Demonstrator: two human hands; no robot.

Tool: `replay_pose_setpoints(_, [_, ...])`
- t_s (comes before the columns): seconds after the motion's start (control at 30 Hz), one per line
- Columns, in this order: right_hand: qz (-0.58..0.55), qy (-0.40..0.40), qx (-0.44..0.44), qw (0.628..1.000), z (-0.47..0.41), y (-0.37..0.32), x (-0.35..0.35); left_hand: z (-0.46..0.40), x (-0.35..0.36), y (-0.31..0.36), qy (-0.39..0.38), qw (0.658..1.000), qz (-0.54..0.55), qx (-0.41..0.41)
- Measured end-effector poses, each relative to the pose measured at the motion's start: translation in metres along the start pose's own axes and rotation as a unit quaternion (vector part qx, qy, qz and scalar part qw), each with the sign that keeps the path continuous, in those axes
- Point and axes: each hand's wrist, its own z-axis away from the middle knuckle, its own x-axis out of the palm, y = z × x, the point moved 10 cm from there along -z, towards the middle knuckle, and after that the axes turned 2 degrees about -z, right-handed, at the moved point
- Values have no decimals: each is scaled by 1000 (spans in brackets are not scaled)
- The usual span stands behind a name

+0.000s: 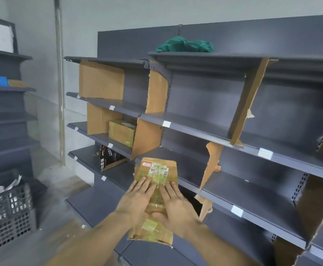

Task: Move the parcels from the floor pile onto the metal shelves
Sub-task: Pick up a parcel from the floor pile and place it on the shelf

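Note:
A brown cardboard parcel [157,170], wrapped in yellowish tape and bearing a shipping label at its far end, is held out in front of the grey metal shelves [195,127]. My left hand [137,199] and my right hand [176,204] lie flat on its top face with fingers straight, side by side, thumbs toward its underside. The parcel's far end reaches the front edge of a middle shelf, beside a torn cardboard divider [147,139]. Another taped parcel [121,132] sits on a shelf further left.
Torn cardboard dividers [247,104] stand between the shelf bays. A black printed bag [108,156] lies on a lower shelf, a green cloth [184,45] on the top. A black plastic crate [7,214] with papers stands on the floor at left, before a second shelf unit [5,112].

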Motion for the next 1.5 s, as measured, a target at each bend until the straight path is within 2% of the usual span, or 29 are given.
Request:
replay_pose_setpoints(0.2, [9, 10, -5, 1000, -71, 24, 13, -67, 11, -34, 2, 1000, -3, 6])
replay_pose_setpoints(0.53, [-12, 25, 46, 999, -156, 84, 38, -177, 39, -58, 0, 998, -17, 52])
replay_pose_setpoints(0.87, [35, 26, 111, 993, -178, 66, 33, -185, 34, -91, -8, 995, -2, 103])
replay_pose_setpoints(1.0, [39, -4, 86, 996, -177, 29, 20, -163, 20, -108, 2, 994, -3, 113])
replay_pose_setpoints(1.1, [57, 20, 85, 995, -180, 6, -6, -145, -9, -125, 40, 992, -7, 121])
replay_pose_setpoints(1.33, [157, 164, 43, 973, -193, -36, -109, -122, -119, -156, 216, 964, -37, 148])
replay_pose_setpoints(1.5, [185, 174, 59, 965, -206, -33, -170, -143, -175, -159, 239, 956, -18, 167])
